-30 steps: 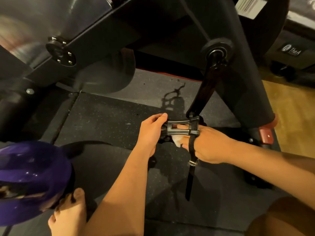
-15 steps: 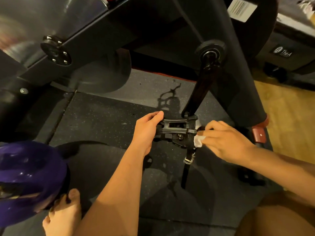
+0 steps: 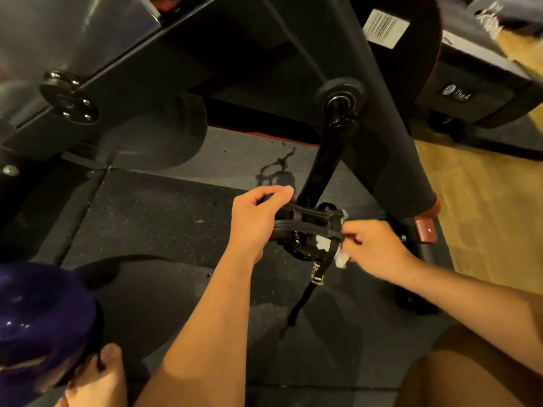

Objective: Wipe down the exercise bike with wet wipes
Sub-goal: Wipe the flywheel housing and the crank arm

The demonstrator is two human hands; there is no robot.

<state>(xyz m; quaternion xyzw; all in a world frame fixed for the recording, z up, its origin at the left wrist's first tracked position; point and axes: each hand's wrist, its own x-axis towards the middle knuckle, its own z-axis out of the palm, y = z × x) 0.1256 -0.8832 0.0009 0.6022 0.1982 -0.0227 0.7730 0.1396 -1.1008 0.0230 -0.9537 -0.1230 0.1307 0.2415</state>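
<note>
The black exercise bike frame [image 3: 390, 136] fills the top of the view, with its crank arm [image 3: 329, 160] hanging down to a black pedal [image 3: 311, 220]. My left hand [image 3: 252, 221] grips the pedal's left end and holds it tilted. My right hand [image 3: 373, 248] pinches a crumpled white wet wipe [image 3: 340, 258] against the pedal's right end, beside the toe strap [image 3: 316, 277] that dangles with its metal buckle.
A shiny flywheel [image 3: 58, 33] is at upper left. A purple rounded object [image 3: 38, 324] lies at lower left beside my bare foot [image 3: 97, 377]. Dark rubber mat [image 3: 152, 224] covers the floor, with wood flooring [image 3: 484, 207] on the right. A red-capped base foot [image 3: 426, 230] stands near my right hand.
My right hand has come out from under the pedal strap to the pedal's right end with the wipe. The pedal has tilted in my left hand.
</note>
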